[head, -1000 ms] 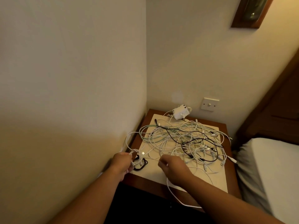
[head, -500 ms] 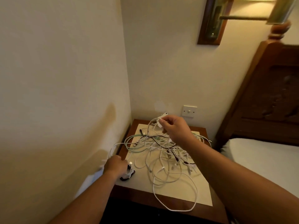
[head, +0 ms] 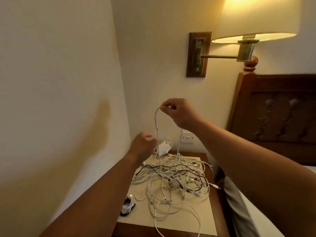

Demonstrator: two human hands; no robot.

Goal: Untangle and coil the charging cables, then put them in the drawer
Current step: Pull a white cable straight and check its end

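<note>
At frame centre the right hand (head: 177, 112) pinches a white cable (head: 155, 120) above the tangle (head: 179, 171), while just below, the blurred left hand (head: 143, 147) has an unclear grip.

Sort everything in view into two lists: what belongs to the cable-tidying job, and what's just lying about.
Job:
white cable, pinched and held up by the right hand
left hand beside its lower strand, grip blurred
tangled cables on the nightstand
coiled bundle
white charger

Lying about:
wall lamp
light switch
headboard
bedding
</note>
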